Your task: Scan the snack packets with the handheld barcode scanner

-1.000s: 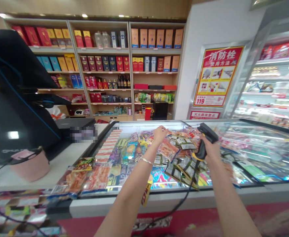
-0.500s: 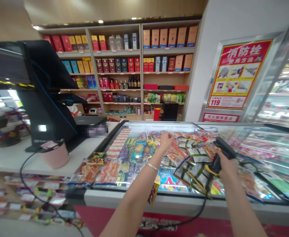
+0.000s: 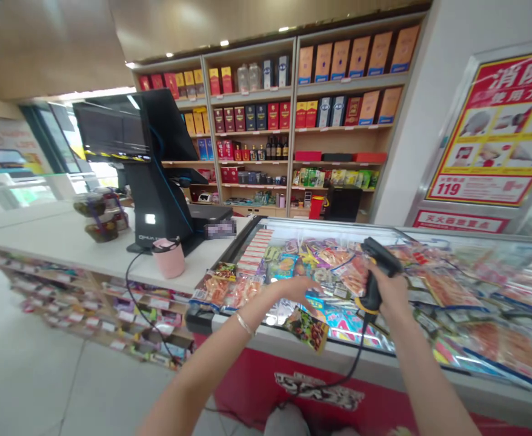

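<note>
Shop interior: wooden shelving [image 3: 366,142] under small lights [image 3: 224,43].
A white wall [image 3: 457,27] bears a red poster [image 3: 497,130] (cut off at right); pale floor [image 3: 34,381] spreads below the white counter [image 3: 50,227].

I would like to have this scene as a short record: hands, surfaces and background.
Left hand: open, close to a green-and-brown packet; contact cannot be told
Right hand: holding a black barcode scanner
Work surface: glass-topped freezer with many packets
Counter: pink cup near a black screen stand
Background: shelves with boxes and bottles; red-and-yellow poster
</note>
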A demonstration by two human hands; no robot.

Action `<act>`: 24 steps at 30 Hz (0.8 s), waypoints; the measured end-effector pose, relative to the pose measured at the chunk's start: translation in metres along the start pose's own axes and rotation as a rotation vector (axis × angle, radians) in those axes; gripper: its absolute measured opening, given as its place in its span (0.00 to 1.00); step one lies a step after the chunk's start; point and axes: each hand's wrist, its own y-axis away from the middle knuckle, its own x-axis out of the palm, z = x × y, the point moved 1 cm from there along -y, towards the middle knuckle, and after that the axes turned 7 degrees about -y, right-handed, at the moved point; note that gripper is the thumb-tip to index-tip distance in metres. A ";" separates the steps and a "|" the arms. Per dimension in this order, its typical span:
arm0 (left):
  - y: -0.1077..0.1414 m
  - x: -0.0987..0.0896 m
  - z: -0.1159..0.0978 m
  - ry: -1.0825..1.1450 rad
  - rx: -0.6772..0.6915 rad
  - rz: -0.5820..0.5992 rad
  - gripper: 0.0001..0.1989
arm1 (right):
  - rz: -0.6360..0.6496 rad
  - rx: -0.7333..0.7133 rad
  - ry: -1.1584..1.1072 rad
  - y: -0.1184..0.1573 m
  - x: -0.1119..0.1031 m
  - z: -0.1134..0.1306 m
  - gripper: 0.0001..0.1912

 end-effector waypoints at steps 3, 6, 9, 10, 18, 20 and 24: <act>0.016 0.020 0.011 -0.114 0.020 0.151 0.22 | 0.142 0.076 -0.002 0.011 0.028 -0.024 0.19; 0.018 0.023 0.032 -0.156 -0.021 0.188 0.19 | 0.234 0.107 0.025 0.010 0.045 -0.043 0.19; 0.010 0.012 0.063 -0.115 -0.119 0.172 0.17 | 0.301 0.147 0.064 0.002 0.057 -0.060 0.17; 0.006 0.007 0.075 -0.094 -0.165 0.164 0.17 | 0.323 0.166 0.067 -0.002 0.061 -0.065 0.17; -0.009 -0.023 0.137 0.028 -0.482 -0.312 0.14 | 0.446 0.305 0.065 -0.019 0.096 -0.104 0.17; -0.010 -0.020 0.143 0.114 -0.509 -0.480 0.13 | 0.467 0.310 0.080 -0.018 0.098 -0.107 0.18; -0.017 -0.016 0.149 0.580 -0.571 -0.887 0.11 | 0.472 0.276 0.090 -0.016 0.098 -0.107 0.20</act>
